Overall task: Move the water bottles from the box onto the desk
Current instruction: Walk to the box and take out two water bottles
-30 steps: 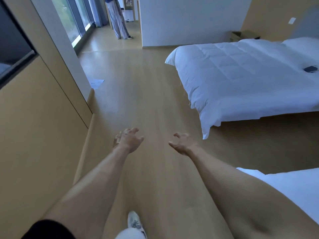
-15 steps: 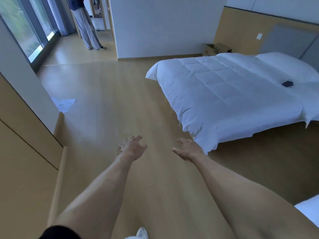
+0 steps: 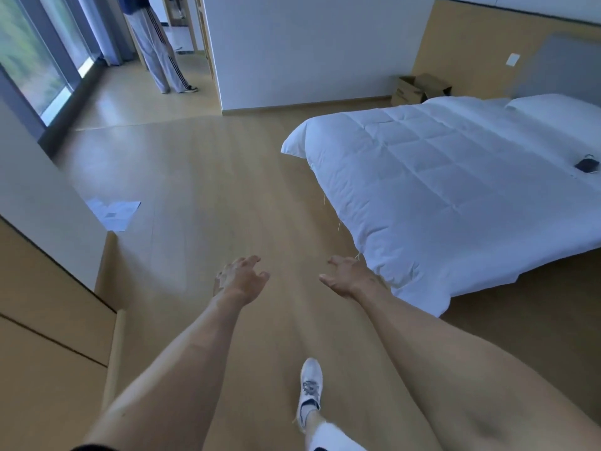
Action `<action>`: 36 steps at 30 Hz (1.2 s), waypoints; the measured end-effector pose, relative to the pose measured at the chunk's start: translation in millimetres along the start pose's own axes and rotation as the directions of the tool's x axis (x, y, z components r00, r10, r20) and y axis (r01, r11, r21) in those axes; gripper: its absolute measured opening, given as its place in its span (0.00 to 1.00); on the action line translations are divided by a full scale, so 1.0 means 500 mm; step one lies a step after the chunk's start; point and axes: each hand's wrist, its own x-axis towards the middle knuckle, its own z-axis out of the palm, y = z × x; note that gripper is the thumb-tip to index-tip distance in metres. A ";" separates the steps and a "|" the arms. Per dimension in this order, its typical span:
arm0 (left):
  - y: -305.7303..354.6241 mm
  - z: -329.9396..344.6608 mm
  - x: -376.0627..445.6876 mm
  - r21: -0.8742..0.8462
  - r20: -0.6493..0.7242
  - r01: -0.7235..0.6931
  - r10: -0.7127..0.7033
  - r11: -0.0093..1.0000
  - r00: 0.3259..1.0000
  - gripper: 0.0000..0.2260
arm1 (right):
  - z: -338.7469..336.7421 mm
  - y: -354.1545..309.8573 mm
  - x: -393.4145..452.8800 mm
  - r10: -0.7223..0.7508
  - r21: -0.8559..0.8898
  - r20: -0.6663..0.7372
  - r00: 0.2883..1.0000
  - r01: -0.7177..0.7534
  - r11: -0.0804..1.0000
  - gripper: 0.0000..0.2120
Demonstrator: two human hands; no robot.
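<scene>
Right now, from the head view, I have both arms stretched out over the wooden floor (image 3: 208,177). My left hand (image 3: 241,278) holds nothing, its fingers (image 3: 252,260) loosely curled and spread. My right hand (image 3: 348,277) is likewise empty, fingers relaxed and apart, just beside the near corner of the bed (image 3: 432,190). Beyond the bed's far side, against the tan wall panel, sits an open cardboard box (image 3: 418,89); I cannot see any water bottles in it from here. A dark small object (image 3: 588,164) lies on the bed's right part. Left of the bed, a sheet of paper (image 3: 113,213) lies on the floor. Another person (image 3: 159,47) stands far beyond the bed's foot, near the window. My white shoe (image 3: 310,388) steps forward below my hands.
</scene>
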 end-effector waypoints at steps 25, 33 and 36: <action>-0.037 -0.306 0.758 -0.017 -0.099 0.156 -0.157 0.988 0.983 0.25 | -0.216 -0.354 0.799 -0.185 -0.109 0.081 0.979 0.193 0.975 0.28; -0.068 -0.388 1.074 0.030 -0.053 0.038 -0.037 0.999 0.998 0.25 | -0.270 -0.461 1.031 -0.095 -0.055 0.020 0.995 0.096 0.994 0.29; -0.074 -0.445 1.192 0.044 -0.037 -0.053 0.054 0.998 0.998 0.25 | -0.306 -0.518 1.120 -0.053 -0.045 0.012 0.999 0.054 0.998 0.28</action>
